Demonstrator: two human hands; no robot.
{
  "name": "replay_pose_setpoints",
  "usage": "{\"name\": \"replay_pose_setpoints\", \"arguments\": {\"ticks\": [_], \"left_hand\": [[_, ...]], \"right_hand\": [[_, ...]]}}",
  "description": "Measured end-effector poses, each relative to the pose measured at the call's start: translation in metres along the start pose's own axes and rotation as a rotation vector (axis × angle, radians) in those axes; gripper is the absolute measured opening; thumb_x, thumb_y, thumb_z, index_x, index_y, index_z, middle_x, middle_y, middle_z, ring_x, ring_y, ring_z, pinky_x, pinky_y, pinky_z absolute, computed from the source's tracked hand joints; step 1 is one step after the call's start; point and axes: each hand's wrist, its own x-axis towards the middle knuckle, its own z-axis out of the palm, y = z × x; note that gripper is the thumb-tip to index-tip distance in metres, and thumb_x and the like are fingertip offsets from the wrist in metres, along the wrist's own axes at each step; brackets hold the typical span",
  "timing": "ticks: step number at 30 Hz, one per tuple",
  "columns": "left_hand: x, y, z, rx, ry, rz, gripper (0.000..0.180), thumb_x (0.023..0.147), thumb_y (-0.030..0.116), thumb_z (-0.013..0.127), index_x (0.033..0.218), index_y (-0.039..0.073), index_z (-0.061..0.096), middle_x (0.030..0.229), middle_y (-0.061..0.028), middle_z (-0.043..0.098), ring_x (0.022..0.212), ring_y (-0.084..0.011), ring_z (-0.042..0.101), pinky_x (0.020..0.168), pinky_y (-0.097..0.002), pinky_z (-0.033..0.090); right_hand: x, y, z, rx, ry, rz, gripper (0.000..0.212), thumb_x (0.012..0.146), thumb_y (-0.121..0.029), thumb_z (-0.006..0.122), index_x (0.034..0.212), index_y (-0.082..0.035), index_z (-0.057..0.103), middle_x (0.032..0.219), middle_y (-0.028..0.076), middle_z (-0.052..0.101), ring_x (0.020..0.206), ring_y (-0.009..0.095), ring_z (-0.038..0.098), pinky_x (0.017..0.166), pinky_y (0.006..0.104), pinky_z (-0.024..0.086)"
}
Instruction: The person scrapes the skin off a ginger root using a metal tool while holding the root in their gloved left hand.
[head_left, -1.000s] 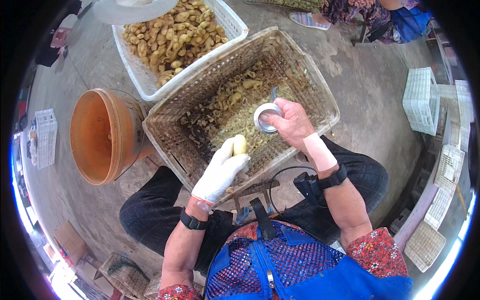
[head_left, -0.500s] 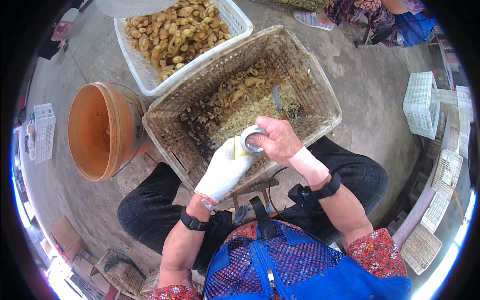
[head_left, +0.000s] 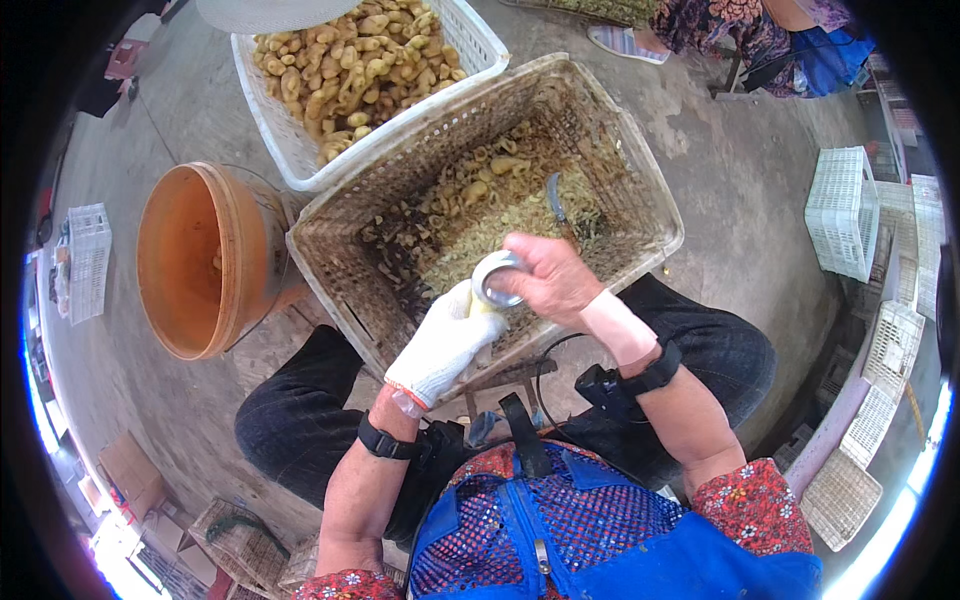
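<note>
My left hand (head_left: 445,335), in a white knit glove, is closed over the near side of a dirty white crate (head_left: 375,165). Pale yellow shows at its fingertips, and I cannot make out whether it holds anything. Beside those fingertips my bare right hand (head_left: 556,280) grips a silvery ring (head_left: 487,277), with fingers over its rim and the thumb in its opening. Below both hands, the crate holds pale peelings and trimmings (head_left: 455,245), dark scraps and some knobbly pieces. A curved-blade knife (head_left: 556,198) leans among the peelings on the right.
Behind stands a white crate (head_left: 265,115) full of knobbly tan roots (head_left: 350,65). An orange bucket (head_left: 225,270) tilts at the left, with a wire handle. More crates (head_left: 840,215) line the right side. Another person's patterned clothing (head_left: 710,35) shows at the far right.
Both hands have shifted slightly left, and the ring has turned and moved a little left with the right hand. The view has tilted slightly.
</note>
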Motion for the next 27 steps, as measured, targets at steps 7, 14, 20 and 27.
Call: {"name": "replay_pose_setpoints", "arguments": {"ticks": [7,14,20,27], "left_hand": [[-0.005,0.005,-0.008,0.051,0.039,-0.062,0.026,0.082,0.019,0.063,0.105,0.010,0.056,0.062,0.0054,0.049,0.045,-0.0047,0.044,0.037,-0.0199,0.032],[-0.004,-0.004,-0.010,-0.016,0.112,0.013,0.052,0.084,0.016,0.059,0.130,0.000,0.041,0.082,-0.0004,0.054,0.054,-0.0062,0.050,0.043,-0.0190,0.038],[0.001,-0.018,-0.013,-0.004,0.147,0.161,0.050,0.084,0.014,0.055,0.131,0.002,0.042,0.082,0.0001,0.053,0.053,-0.0050,0.049,0.043,-0.0180,0.038],[-0.014,0.001,-0.020,-0.300,-0.002,-0.072,0.043,0.088,0.016,0.058,0.129,0.006,0.045,0.076,-0.0011,0.055,0.047,-0.0042,0.044,0.035,-0.0170,0.031]], "right_hand": [[0.017,0.043,-0.034,-0.275,0.414,0.050,0.021,0.084,-0.024,0.066,0.090,-0.004,0.062,0.082,0.015,0.065,0.076,0.026,0.063,0.071,0.0359,0.049],[0.014,0.009,-0.010,-0.174,0.213,0.030,0.023,0.084,-0.023,0.068,0.090,-0.002,0.061,0.082,0.015,0.065,0.075,0.026,0.063,0.069,0.0347,0.048],[0.007,-0.003,0.011,-0.197,-0.003,-0.098,0.021,0.083,-0.019,0.068,0.081,-0.003,0.055,0.079,0.015,0.063,0.072,0.030,0.061,0.065,0.0350,0.047],[0.031,0.044,-0.028,-0.495,0.417,-0.051,0.018,0.083,-0.022,0.063,0.083,-0.004,0.058,0.075,0.015,0.064,0.069,0.033,0.063,0.063,0.0407,0.050]]}}
